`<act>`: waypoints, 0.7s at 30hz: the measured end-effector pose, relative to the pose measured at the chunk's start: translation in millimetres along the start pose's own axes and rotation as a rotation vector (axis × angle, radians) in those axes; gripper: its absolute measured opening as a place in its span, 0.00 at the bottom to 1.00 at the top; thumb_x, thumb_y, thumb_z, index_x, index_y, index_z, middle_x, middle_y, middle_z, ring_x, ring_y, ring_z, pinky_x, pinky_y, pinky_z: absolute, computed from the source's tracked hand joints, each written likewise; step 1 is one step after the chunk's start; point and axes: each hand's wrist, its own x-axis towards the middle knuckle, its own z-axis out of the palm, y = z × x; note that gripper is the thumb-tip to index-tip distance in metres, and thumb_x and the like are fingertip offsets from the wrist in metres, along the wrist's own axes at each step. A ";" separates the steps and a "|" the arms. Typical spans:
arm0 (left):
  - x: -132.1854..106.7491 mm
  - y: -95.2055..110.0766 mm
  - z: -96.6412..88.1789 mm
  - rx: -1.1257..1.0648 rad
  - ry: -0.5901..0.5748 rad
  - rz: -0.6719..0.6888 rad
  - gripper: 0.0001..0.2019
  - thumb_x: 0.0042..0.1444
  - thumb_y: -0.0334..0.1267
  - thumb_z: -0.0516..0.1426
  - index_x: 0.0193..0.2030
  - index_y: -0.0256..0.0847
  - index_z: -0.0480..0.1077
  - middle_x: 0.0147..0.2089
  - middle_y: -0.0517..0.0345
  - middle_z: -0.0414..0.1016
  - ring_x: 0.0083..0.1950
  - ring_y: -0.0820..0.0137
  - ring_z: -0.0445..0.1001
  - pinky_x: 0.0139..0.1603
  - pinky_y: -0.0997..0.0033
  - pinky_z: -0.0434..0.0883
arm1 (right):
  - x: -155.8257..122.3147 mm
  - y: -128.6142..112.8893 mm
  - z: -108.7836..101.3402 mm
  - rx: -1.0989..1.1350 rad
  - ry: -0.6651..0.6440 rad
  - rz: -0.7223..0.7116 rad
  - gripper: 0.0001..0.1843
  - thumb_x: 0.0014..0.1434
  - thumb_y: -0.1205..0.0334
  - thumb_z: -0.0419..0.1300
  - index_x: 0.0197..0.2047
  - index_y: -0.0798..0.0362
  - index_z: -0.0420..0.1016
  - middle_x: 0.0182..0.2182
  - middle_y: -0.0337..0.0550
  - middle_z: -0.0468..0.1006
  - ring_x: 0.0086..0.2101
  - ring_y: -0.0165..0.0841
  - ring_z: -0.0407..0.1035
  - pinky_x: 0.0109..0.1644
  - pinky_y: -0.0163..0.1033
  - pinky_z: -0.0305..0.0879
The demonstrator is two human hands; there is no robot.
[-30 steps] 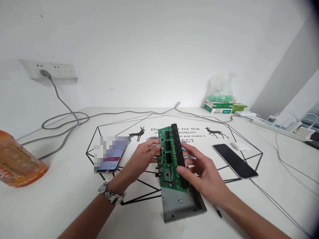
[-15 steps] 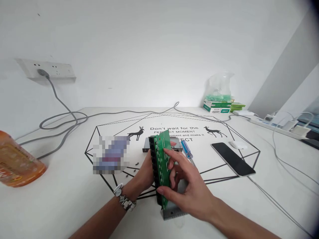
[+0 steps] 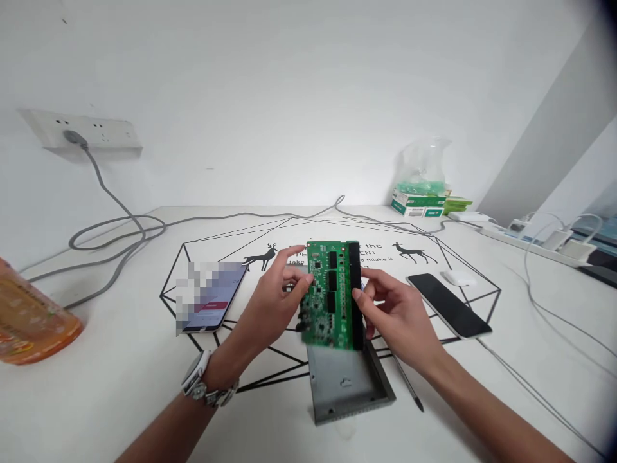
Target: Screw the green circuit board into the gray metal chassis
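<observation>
Held up between both hands is a green circuit board [image 3: 321, 308], its component side facing me. A long black connector strip runs down its right edge. My left hand [image 3: 282, 289] grips the board's left edge with thumb and fingers. On the right edge, my right hand [image 3: 393, 305] pinches the black strip, thumb in front. Below the board lies an open grey metal case [image 3: 344, 386], its upper part hidden behind the board. A screwdriver [image 3: 409, 382] rests beside the case, its shaft pointing towards me and its handle mostly covered.
A lit phone [image 3: 219, 302] lies at left, a dark phone [image 3: 450, 305] at right beside a white earphone case [image 3: 460, 278]. An orange bottle [image 3: 36, 315] stands far left. A grey cable [image 3: 231, 215] crosses the back; boxes [image 3: 419, 202] and a power strip [image 3: 540, 247] sit right.
The board has been turned from nearly edge-on to face me, its black strip swinging from left to right. My left hand came out from behind it, and my right hand moved right.
</observation>
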 end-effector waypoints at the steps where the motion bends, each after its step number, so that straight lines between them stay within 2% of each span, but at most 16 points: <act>1: 0.1 1.0 -0.4 0.011 -0.007 0.004 0.24 0.62 0.46 0.55 0.63 0.43 0.61 0.32 0.60 0.74 0.37 0.67 0.73 0.39 0.69 0.69 | 2.0 1.8 -0.2 0.022 -0.007 0.020 0.22 0.60 0.48 0.62 0.52 0.53 0.70 0.23 0.32 0.62 0.19 0.27 0.61 0.18 0.36 0.69; 3: 0.1 1.7 -0.2 0.007 -0.031 -0.005 0.23 0.62 0.46 0.55 0.63 0.42 0.62 0.32 0.59 0.73 0.36 0.67 0.72 0.38 0.69 0.69 | 5.0 5.6 0.2 0.023 -0.021 0.048 0.22 0.60 0.46 0.60 0.50 0.54 0.70 0.22 0.31 0.60 0.18 0.28 0.62 0.18 0.37 0.69; 5: -0.1 0.0 0.4 -0.029 -0.081 -0.047 0.27 0.62 0.45 0.55 0.67 0.44 0.57 0.30 0.61 0.71 0.35 0.68 0.72 0.35 0.71 0.69 | 7.1 9.0 0.5 -0.070 -0.031 0.045 0.21 0.62 0.45 0.58 0.48 0.54 0.71 0.22 0.31 0.60 0.19 0.28 0.62 0.20 0.36 0.66; 8: -0.5 -6.4 1.1 -0.085 -0.171 -0.115 0.34 0.60 0.44 0.56 0.71 0.49 0.48 0.29 0.64 0.67 0.31 0.70 0.70 0.28 0.75 0.67 | 9.0 12.6 0.7 -0.385 -0.050 -0.016 0.18 0.65 0.47 0.54 0.40 0.53 0.73 0.21 0.34 0.64 0.21 0.28 0.61 0.24 0.36 0.60; 10: -0.3 -11.2 1.4 -0.108 -0.205 -0.163 0.33 0.59 0.44 0.57 0.69 0.50 0.49 0.31 0.63 0.67 0.30 0.71 0.70 0.26 0.76 0.67 | 9.4 13.8 1.4 -0.608 -0.041 -0.042 0.18 0.64 0.47 0.54 0.39 0.53 0.75 0.22 0.36 0.70 0.21 0.29 0.62 0.26 0.37 0.56; 12: 0.3 -15.0 1.3 -0.119 -0.233 -0.214 0.30 0.59 0.45 0.57 0.66 0.49 0.53 0.32 0.62 0.67 0.31 0.70 0.70 0.26 0.75 0.70 | 9.0 14.5 2.9 -0.743 -0.037 -0.043 0.18 0.62 0.48 0.55 0.43 0.53 0.75 0.23 0.38 0.74 0.22 0.31 0.64 0.27 0.38 0.54; 16: 1.8 -20.6 0.5 -0.090 -0.305 -0.284 0.29 0.57 0.47 0.58 0.63 0.47 0.54 0.32 0.61 0.67 0.32 0.68 0.72 0.26 0.71 0.74 | 6.0 16.3 7.4 -0.858 -0.094 -0.054 0.16 0.63 0.52 0.52 0.46 0.52 0.75 0.22 0.40 0.75 0.21 0.33 0.65 0.26 0.38 0.49; 18: 1.8 -22.3 0.6 -0.072 -0.330 -0.314 0.29 0.57 0.46 0.58 0.62 0.45 0.53 0.31 0.62 0.67 0.31 0.68 0.72 0.26 0.70 0.75 | 3.3 18.0 9.0 -0.935 -0.107 -0.057 0.19 0.64 0.54 0.50 0.52 0.52 0.73 0.23 0.41 0.76 0.22 0.34 0.66 0.26 0.38 0.48; 21: 0.5 -23.3 1.3 -0.052 -0.370 -0.340 0.26 0.58 0.44 0.57 0.60 0.44 0.53 0.30 0.63 0.66 0.30 0.69 0.72 0.25 0.71 0.75 | -1.2 20.0 10.1 -1.057 -0.125 -0.080 0.29 0.66 0.55 0.47 0.68 0.54 0.58 0.24 0.43 0.78 0.24 0.39 0.70 0.27 0.39 0.47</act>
